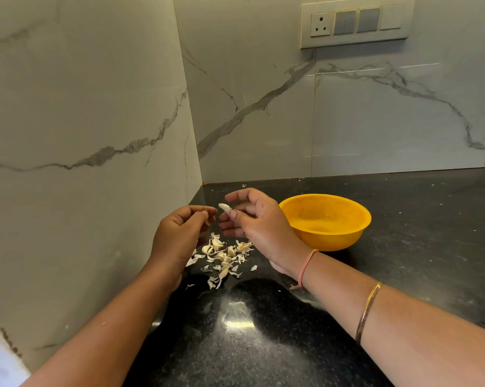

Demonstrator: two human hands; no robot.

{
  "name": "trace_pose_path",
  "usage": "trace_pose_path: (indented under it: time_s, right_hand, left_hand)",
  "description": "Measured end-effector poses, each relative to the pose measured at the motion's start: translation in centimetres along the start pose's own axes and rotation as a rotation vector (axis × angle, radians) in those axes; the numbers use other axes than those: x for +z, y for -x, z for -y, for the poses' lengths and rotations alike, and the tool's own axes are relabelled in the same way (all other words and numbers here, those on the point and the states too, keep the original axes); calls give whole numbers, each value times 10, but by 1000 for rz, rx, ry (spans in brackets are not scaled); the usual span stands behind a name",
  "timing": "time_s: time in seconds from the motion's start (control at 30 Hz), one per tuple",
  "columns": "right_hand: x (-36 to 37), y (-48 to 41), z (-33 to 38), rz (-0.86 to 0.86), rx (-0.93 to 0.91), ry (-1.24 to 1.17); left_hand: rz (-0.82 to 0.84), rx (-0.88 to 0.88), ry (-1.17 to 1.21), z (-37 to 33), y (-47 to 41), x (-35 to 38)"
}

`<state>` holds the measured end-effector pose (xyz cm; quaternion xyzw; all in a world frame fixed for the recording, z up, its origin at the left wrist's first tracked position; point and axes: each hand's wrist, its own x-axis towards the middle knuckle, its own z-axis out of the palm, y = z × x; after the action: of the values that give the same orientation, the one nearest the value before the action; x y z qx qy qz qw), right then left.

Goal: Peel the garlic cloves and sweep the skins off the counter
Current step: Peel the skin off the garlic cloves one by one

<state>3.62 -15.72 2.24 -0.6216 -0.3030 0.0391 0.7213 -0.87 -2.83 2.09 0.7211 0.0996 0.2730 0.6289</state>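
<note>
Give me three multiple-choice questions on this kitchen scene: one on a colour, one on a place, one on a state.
1. What colour is the bowl?
A) blue B) yellow C) white

2. Where do the garlic skins lie?
A) inside the bowl B) on the counter, left of the bowl C) on the switch panel

3. What is the right hand doing?
A) pressing flat on the counter B) gripping the bowl C) pinching a garlic clove

Answers:
1 B: its rim and wall are yellow.
2 B: the pale heap sits on the dark counter beside the bowl.
3 C: the thumb and a finger close on the pale clove, held above the counter.
</note>
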Motion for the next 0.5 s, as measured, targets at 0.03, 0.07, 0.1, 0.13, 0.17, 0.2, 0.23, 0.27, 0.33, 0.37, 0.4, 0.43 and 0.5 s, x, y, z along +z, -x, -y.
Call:
trace_pose_path:
  time_s: [0.03,0.07,0.1,0.13,0.17,0.2,0.23,0.27,0.33,0.37,0.4,0.43,0.5]
  right_hand:
    - [0,0,0,2,10,-11]
    - [0,0,1,4,21,-20]
    - [0,0,1,6,32,-25]
    - [0,0,1,9,43,-26]
    - [0,1,1,11,52,-24]
    - [0,1,1,12,59,-22]
    - [0,1,1,13,65,-22]
    - [0,1,1,14,70,-25]
    - [0,1,1,16,79,-38]
    - [0,1,1,14,83,-42]
    - [0,1,1,11,85,-42]
    - [0,1,1,10,86,-40]
    - [-1,1,1,11,93,-35]
  left_hand:
    - [6,4,18,0,0,0]
    - [22,11,36,1,0,0]
    - [50,22,48,1,0,-1]
    - [84,34,58,1,1,-1]
    - [113,46,67,1,2,-1]
    - [131,60,70,0,3,-1]
    - [129,70,57,0,3,0]
    - [109,72,34,0,3,0]
    - [44,48,17,-1,2,-1]
    - [24,27,41,-1,1,-1]
    - [22,11,69,-2,1,-1]
    - [39,7,90,-2,1,-1]
    - [96,34,114,-3,3,-1]
